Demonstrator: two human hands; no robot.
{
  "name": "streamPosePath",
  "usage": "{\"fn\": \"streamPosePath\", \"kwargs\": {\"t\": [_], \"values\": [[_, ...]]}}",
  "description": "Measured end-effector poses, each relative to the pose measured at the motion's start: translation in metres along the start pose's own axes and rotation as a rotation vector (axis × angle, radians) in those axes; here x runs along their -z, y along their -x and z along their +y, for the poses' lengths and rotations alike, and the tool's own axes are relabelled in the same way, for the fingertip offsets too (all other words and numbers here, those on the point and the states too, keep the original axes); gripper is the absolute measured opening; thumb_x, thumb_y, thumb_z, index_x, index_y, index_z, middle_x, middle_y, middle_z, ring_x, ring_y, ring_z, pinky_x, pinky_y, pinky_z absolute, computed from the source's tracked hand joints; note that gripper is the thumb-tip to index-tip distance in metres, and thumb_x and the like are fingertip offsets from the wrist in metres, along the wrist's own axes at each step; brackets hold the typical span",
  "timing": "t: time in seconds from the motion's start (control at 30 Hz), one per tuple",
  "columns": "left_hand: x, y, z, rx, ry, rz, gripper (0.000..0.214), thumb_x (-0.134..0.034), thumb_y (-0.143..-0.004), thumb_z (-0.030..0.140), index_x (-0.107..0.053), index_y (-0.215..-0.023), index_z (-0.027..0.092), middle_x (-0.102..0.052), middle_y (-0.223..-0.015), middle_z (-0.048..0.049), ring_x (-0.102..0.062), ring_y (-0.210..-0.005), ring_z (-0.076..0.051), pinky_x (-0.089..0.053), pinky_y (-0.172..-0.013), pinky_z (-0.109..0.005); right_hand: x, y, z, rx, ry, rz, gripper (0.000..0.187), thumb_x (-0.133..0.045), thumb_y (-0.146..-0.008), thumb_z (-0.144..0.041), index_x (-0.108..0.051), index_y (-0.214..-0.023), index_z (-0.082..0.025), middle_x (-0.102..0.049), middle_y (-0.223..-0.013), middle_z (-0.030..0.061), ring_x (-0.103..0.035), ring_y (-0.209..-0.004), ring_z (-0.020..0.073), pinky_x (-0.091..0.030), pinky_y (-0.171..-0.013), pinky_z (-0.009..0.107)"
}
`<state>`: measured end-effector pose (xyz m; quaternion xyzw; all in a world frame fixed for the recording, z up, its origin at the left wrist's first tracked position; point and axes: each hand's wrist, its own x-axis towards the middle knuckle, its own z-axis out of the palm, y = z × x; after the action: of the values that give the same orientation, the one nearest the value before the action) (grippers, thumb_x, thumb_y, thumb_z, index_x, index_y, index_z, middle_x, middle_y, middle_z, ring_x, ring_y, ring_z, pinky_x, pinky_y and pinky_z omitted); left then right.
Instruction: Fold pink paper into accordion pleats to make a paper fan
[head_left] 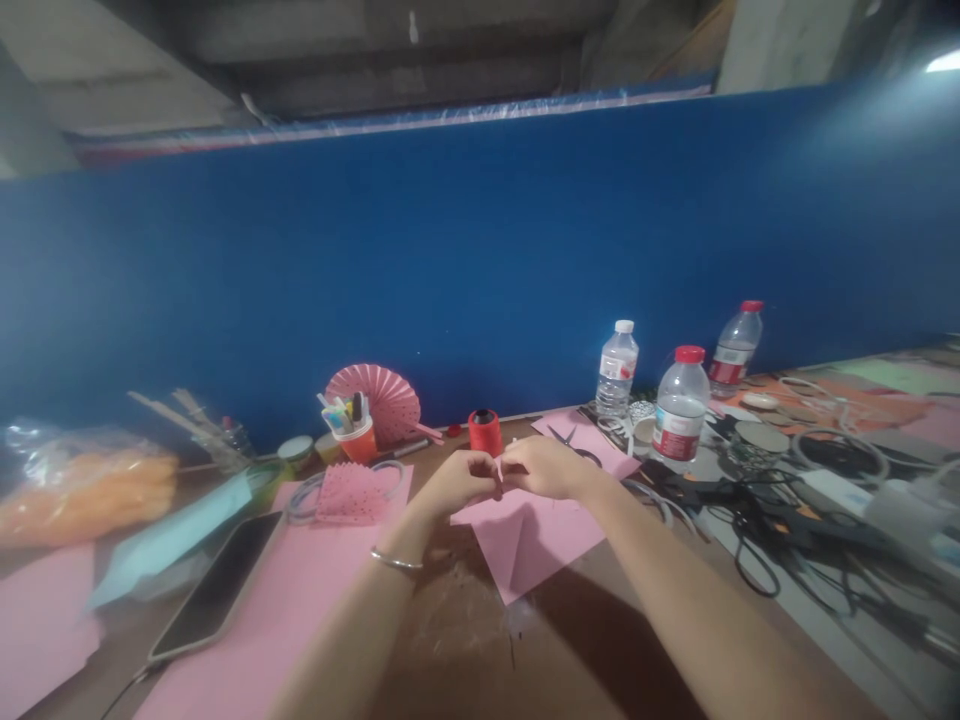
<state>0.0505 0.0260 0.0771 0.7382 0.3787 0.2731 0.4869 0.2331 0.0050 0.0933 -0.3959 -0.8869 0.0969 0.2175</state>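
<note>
My left hand (463, 482) and my right hand (546, 467) meet above a folded pink sheet of paper (517, 545). Both have their fingers curled in a pinch, and whatever lies between the fingertips is too small to make out. Just behind them stands a spool of red thread (485, 433), partly covered by the hands. Scissors (574, 443) with dark handles lie on another pink sheet (611, 458), beyond my right hand. A silver bracelet (396, 559) circles my left wrist.
To the left are a pink paper fan (375, 400), a cup of markers (354, 432), a phone (217, 585) and a long pink sheet (262, 640). Rightward stand a red-capped bottle (681, 408) and a white-capped bottle (617, 370), near tangled cables (765, 550). A blue partition (480, 260) rises behind.
</note>
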Motion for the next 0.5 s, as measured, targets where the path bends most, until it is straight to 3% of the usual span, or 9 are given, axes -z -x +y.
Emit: {"fn": "streamPosePath", "kwargs": {"t": [0.17,0.5], "values": [[0.0004,-0.0022,-0.0037,0.008,0.025,0.027,0.007,-0.06,-0.059,0.017,-0.059,-0.064,0.013,-0.064,-0.063,-0.0032,-0.057,-0.059,-0.013,-0.039,-0.056,-0.021,-0.0061,0.0002,0.0103,-0.02,-0.094,0.005,0.014,-0.054,-0.078,-0.025,-0.063,-0.069,-0.017,-0.06,-0.066,0.0011,-0.048,-0.059,0.0112,-0.028,-0.054,0.022],[0.0002,-0.0015,-0.0028,0.037,0.146,0.035,0.007,-0.061,-0.058,0.017,-0.06,-0.062,0.013,-0.064,-0.061,-0.0039,-0.06,-0.062,-0.015,-0.041,-0.062,-0.024,-0.0061,0.0,0.0109,-0.028,-0.212,0.024,0.015,-0.056,-0.077,-0.026,-0.063,-0.068,-0.016,-0.06,-0.065,0.0009,-0.048,-0.058,0.0106,-0.029,-0.053,0.022]]}}
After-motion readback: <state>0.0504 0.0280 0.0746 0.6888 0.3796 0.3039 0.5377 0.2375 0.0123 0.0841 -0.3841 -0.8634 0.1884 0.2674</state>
